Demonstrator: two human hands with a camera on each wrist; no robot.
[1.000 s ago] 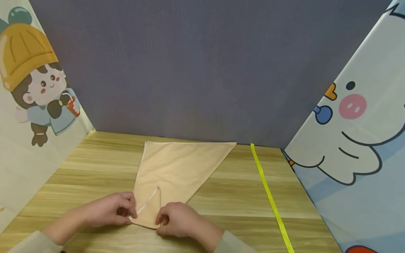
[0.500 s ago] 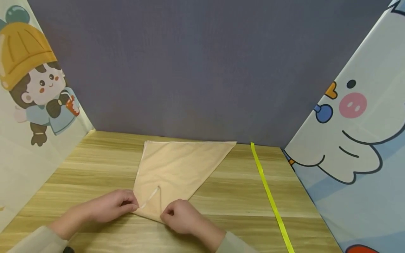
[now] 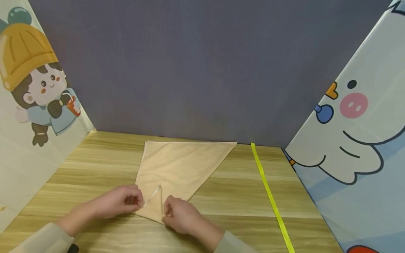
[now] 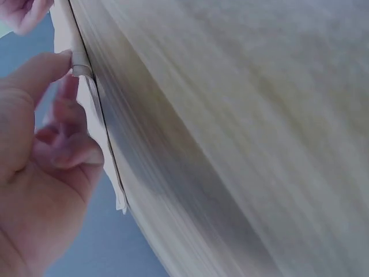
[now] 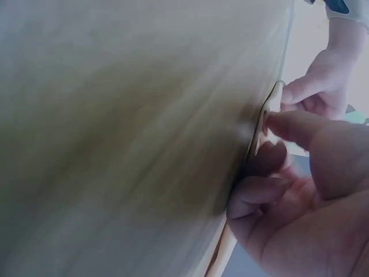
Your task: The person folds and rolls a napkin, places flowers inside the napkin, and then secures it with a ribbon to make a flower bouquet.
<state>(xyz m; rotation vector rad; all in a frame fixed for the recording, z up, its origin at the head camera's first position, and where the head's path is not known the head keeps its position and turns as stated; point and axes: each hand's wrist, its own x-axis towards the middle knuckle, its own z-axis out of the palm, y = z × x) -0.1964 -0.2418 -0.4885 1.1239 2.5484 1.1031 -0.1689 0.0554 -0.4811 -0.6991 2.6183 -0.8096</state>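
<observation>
Got my beige cloth mostly flat on the wood-grain table. Near end's folded over, far-right corner's pretty pointy.

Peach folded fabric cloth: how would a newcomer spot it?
On the wood-grain table, the left hand and right hand hold the near edge of the peach folded cloth. It is broad, unlike the long, narrow yellow strip to its right.

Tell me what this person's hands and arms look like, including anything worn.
The left hand and right hand are bare, with no gloves. The left sleeve and right sleeve are pale, greyish and plain where visible, ending above the wrists. A small black item shows beside the left sleeve; too little is visible to identify it.
</observation>
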